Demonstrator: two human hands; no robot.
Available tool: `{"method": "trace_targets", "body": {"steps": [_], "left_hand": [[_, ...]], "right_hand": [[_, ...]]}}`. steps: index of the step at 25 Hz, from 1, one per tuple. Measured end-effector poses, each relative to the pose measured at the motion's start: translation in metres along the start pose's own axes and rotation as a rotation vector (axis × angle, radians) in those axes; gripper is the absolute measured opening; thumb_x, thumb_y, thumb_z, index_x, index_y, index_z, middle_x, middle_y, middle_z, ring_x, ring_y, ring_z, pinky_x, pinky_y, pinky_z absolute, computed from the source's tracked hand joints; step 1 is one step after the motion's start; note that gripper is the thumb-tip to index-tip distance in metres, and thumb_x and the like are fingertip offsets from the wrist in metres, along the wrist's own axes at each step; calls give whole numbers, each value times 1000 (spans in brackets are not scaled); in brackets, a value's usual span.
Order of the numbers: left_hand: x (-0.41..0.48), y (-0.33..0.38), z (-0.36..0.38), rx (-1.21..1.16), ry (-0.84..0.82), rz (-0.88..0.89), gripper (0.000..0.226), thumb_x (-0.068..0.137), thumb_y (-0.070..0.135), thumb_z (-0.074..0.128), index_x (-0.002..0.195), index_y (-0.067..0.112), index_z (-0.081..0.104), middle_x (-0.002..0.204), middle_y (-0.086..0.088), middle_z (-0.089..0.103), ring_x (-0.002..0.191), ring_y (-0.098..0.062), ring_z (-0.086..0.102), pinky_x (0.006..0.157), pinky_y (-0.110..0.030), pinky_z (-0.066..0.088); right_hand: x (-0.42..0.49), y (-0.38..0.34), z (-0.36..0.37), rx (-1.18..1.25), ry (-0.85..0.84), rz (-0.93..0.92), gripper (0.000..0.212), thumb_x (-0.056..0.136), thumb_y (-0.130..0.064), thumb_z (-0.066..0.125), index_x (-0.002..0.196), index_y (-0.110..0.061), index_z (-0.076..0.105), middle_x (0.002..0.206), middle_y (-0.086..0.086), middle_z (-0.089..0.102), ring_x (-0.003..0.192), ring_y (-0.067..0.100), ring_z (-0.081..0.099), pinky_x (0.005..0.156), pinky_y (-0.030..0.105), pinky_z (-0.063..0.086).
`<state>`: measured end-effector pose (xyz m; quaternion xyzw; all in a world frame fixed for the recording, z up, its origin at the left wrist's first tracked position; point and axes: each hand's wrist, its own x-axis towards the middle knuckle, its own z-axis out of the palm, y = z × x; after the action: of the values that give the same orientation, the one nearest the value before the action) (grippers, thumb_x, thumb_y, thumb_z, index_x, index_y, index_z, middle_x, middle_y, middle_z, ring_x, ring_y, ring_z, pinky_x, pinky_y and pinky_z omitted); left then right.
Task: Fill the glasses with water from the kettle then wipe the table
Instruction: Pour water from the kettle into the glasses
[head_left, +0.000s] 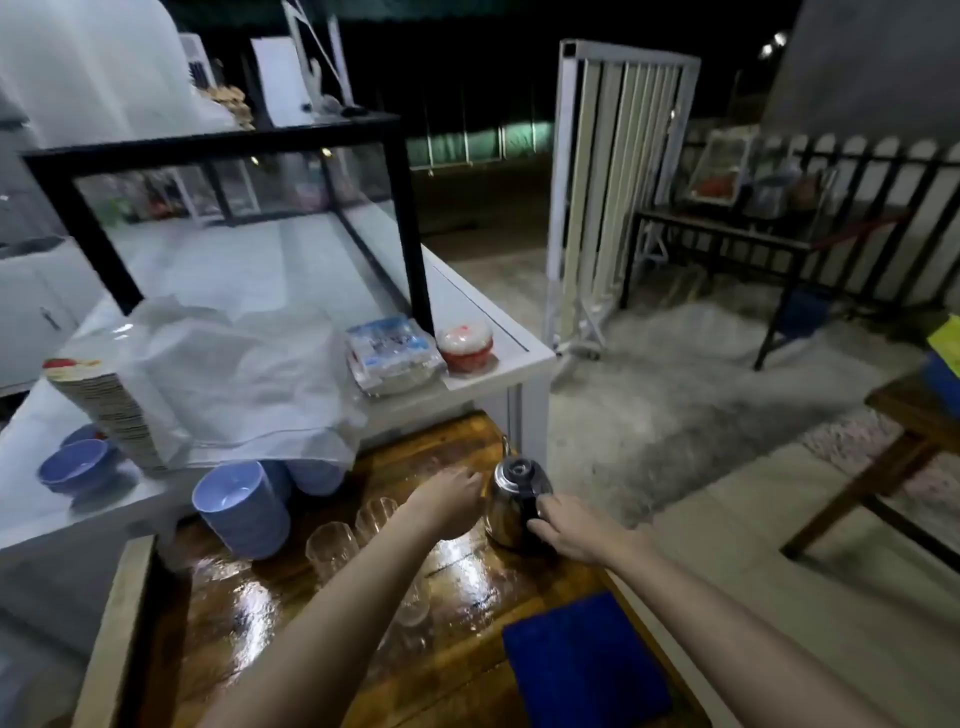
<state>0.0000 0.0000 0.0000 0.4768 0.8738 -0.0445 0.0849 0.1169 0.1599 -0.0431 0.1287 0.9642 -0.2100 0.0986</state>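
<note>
On the glossy wooden table (457, 670), low beside a white counter (498, 364) that carries a glass display case (249, 208), the work looks to be at its very start. The tabletop shines with reflections; whether that is spilled water or only varnish cannot be told. A folded blue cloth (584, 662) lies flat at the near right edge, untouched, so the wiping is judged still to come. A stack of blue bowls (244, 509) leans at the table's back left. The steel kettle (517, 501) stands upright on the wood near the far right edge, its lid on and its thin spout pointing away. The right hand (571, 527) is curled around the kettle's dark handle, gripping it, but the kettle is not yet lifted. The left hand (449, 496) reaches just left of the kettle, fingers bent downward; whether it holds anything cannot be told. The clear glasses (332, 545) stand grouped to the left, some partly hidden under the left forearm, and those visible appear empty. By this reading, all the pouring remains ahead.
</note>
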Motion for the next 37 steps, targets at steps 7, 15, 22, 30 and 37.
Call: {"method": "trace_targets", "body": {"steps": [7, 15, 22, 30, 37], "left_hand": [[53, 13, 36, -75, -49, 94, 40, 99, 23, 46, 137, 12, 43, 135, -12, 52, 120, -26, 52, 99, -37, 48], [102, 19, 45, -123, 100, 155, 55, 103, 33, 39, 152, 10, 26, 161, -8, 21, 149, -23, 18, 120, -28, 12], [109, -3, 73, -33, -54, 162, 65, 104, 46, 22, 155, 17, -5, 163, -5, -12, 144, -14, -21, 118, -28, -10], [122, 13, 71, -103, -63, 89, 71, 103, 47, 29, 155, 14, -7, 163, -6, -11, 149, -16, -14, 116, -28, -9], [99, 13, 65, -102, -39, 73, 70, 103, 46, 30, 155, 13, -4, 164, -8, -5, 150, -18, -10, 117, -29, -7]], "right_hand": [[35, 32, 25, 316, -87, 121, 44, 97, -42, 50, 130, -11, 49, 135, 10, 54, 121, 27, 54, 95, 38, 44], [74, 45, 44, 784, -223, 273, 37, 101, -33, 43, 131, -13, 52, 119, 7, 65, 113, 24, 60, 106, 45, 43], [80, 67, 31, 981, -229, 397, 23, 104, -12, 29, 100, -7, 52, 80, 5, 53, 69, 13, 52, 51, 10, 46], [83, 67, 41, 1264, 87, 519, 31, 102, -31, 33, 115, -23, 59, 103, 1, 62, 93, 14, 61, 81, 28, 45], [70, 52, 39, 1352, 220, 528, 25, 101, -22, 39, 89, -22, 61, 103, 3, 60, 91, 14, 59, 65, 25, 45]]}}
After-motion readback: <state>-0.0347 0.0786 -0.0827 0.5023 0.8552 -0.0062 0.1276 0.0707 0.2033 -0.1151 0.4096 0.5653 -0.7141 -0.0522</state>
